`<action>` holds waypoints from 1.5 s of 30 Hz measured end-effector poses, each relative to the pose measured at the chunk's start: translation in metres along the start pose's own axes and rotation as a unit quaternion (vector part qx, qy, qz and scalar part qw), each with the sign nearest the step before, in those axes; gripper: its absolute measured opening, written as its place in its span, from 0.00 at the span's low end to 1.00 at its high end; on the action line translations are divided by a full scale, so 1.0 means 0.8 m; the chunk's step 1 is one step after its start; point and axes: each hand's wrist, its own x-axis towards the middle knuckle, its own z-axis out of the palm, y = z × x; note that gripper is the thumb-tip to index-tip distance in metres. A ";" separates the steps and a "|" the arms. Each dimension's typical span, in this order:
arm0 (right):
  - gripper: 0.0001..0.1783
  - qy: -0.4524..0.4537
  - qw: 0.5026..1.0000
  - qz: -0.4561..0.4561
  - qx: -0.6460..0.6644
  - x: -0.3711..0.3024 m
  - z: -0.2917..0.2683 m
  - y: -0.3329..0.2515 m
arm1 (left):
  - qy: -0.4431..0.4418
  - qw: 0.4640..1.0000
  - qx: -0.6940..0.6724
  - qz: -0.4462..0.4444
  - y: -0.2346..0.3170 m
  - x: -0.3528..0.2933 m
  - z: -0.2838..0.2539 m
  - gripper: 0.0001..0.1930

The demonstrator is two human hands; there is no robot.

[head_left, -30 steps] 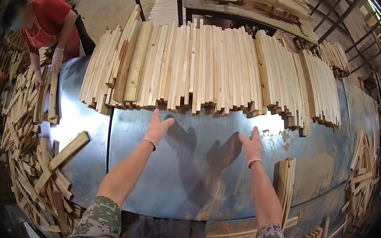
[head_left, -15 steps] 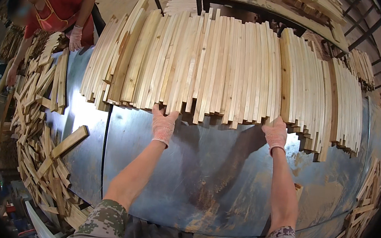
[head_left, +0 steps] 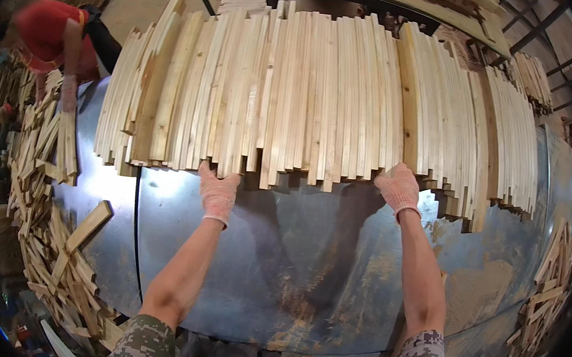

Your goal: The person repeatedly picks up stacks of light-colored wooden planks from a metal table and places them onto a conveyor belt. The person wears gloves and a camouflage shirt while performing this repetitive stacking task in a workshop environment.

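A wide row of pale wooden strips [head_left: 309,96] lies side by side, their near ends uneven. At the near edge of this row my left hand [head_left: 218,193], in a pale pinkish knit glove, grips strip ends left of the middle. Its thumb and forefinger show apart, while the other fingertips are hidden at the wood. Further right, my gloved right hand [head_left: 399,190] is closed at the strip ends, close to a darker brown strip [head_left: 408,94]. Some of its fingertips are out of sight under the wood.
A shiny metal table [head_left: 255,267] carries the row. Loose wood pieces [head_left: 59,251] lie heaped at the left, more offcuts [head_left: 551,279] at the right. At the far left a person in red [head_left: 56,32] bends over wood. A bench [head_left: 391,1] stands behind.
The whole view has shifted, so the row appears further left. Both hands stay at the strip ends. The person in red has bent lower, with both arms down toward the wood.
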 end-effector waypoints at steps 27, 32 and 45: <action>0.26 -0.010 0.993 0.061 0.099 -0.470 0.142 0.172 | -0.122 0.983 0.133 -0.035 -0.242 -0.335 -0.246 0.33; 0.41 -0.293 0.945 0.073 0.123 -0.481 0.091 0.205 | -0.326 0.897 0.299 0.016 -0.244 -0.299 -0.330 0.45; 0.44 0.039 0.791 0.018 0.611 -0.309 0.163 0.155 | -0.211 0.975 0.066 0.030 -0.206 -0.151 -0.174 0.39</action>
